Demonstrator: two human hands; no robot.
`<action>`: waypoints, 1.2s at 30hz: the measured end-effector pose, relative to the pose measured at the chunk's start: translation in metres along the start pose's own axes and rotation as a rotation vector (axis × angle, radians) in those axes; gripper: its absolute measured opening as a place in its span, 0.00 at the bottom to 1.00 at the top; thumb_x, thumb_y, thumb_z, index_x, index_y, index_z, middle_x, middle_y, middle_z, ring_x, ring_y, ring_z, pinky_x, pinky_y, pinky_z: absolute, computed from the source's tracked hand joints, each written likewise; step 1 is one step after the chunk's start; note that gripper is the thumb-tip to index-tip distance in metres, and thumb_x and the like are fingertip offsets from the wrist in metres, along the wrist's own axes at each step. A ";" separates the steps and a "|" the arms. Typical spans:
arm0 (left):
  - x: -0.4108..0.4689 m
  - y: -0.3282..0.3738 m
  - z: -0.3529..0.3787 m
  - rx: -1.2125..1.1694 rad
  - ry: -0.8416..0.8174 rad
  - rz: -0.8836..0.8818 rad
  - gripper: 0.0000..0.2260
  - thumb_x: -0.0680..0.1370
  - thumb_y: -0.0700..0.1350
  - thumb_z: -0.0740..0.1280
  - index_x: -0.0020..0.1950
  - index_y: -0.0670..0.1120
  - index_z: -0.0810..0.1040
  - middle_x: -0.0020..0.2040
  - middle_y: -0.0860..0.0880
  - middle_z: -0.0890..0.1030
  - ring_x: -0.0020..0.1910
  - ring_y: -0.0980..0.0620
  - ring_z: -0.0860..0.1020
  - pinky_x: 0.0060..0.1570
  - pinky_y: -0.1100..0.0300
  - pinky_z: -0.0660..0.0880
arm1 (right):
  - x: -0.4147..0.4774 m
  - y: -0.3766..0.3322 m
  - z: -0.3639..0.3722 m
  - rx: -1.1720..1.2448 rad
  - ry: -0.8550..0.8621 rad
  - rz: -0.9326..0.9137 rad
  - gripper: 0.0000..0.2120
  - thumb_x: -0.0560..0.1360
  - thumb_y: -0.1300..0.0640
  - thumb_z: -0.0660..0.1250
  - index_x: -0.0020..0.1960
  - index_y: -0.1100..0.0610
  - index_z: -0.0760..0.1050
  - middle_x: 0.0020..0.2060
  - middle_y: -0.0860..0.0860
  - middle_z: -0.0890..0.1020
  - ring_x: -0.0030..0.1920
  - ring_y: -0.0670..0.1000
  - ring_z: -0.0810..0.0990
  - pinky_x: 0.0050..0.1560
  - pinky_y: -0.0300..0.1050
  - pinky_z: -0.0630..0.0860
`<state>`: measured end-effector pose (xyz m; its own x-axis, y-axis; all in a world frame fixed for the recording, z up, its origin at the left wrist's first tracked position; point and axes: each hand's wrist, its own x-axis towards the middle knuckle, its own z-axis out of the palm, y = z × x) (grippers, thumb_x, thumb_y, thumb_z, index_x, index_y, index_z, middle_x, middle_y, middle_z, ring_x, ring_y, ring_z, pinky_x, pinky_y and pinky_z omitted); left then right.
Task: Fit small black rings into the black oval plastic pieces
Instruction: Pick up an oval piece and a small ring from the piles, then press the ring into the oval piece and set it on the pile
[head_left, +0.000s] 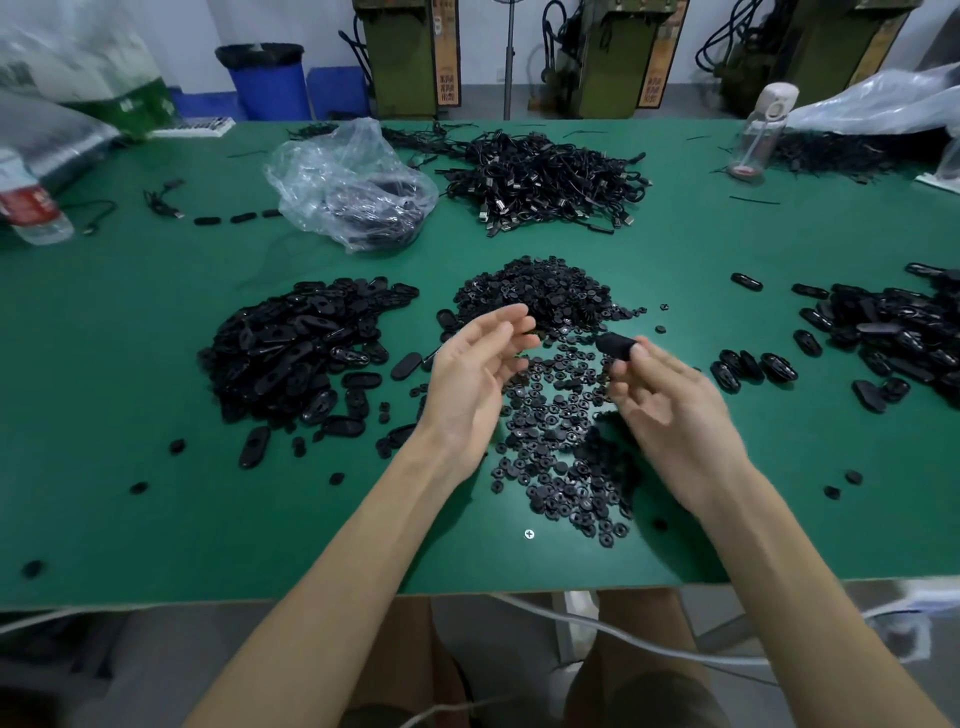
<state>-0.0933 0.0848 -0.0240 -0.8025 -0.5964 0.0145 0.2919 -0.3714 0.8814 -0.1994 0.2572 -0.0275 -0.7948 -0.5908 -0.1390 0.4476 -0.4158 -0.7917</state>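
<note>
Black oval piece (616, 346): pinched at right hand (670, 400) fingertips, blurred; ring inside cannot be told.
Left hand (475, 374): fingers loosely spread, holding nothing.
Rings (563, 415): pile under both hands, partly hidden.
Oval pile (904, 338): right, cut off.

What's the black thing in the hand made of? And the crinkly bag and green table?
The black oval piece pinched by the right hand looks like hard plastic, matte though blurred. The bag is thin clear plastic film: crinkled, shiny, see-through. The tabletop seems a smooth green mat, perhaps rubber.
</note>
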 end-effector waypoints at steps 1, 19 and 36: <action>0.002 0.003 -0.001 0.030 0.020 0.014 0.11 0.84 0.35 0.61 0.61 0.42 0.81 0.55 0.46 0.85 0.51 0.52 0.83 0.49 0.63 0.79 | 0.000 -0.005 -0.002 -0.157 0.043 -0.055 0.09 0.80 0.64 0.68 0.60 0.64 0.77 0.47 0.53 0.84 0.45 0.48 0.82 0.48 0.38 0.80; 0.072 0.089 -0.109 2.194 0.302 0.031 0.09 0.78 0.30 0.64 0.58 0.36 0.76 0.62 0.34 0.75 0.63 0.34 0.72 0.61 0.43 0.71 | 0.021 -0.063 -0.075 -1.621 0.382 -0.310 0.12 0.79 0.66 0.70 0.61 0.67 0.80 0.61 0.65 0.75 0.62 0.64 0.76 0.71 0.58 0.71; 0.046 0.072 -0.075 1.456 0.167 0.356 0.09 0.80 0.36 0.71 0.60 0.41 0.85 0.56 0.43 0.86 0.55 0.48 0.83 0.64 0.53 0.77 | -0.014 0.008 -0.004 -1.721 -0.169 -0.320 0.27 0.79 0.43 0.69 0.74 0.53 0.74 0.70 0.49 0.73 0.71 0.51 0.65 0.73 0.49 0.64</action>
<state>-0.0702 -0.0226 0.0047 -0.7069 -0.6100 0.3581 -0.3842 0.7562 0.5296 -0.1866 0.2649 -0.0348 -0.6599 -0.7442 0.1029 -0.6946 0.5522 -0.4610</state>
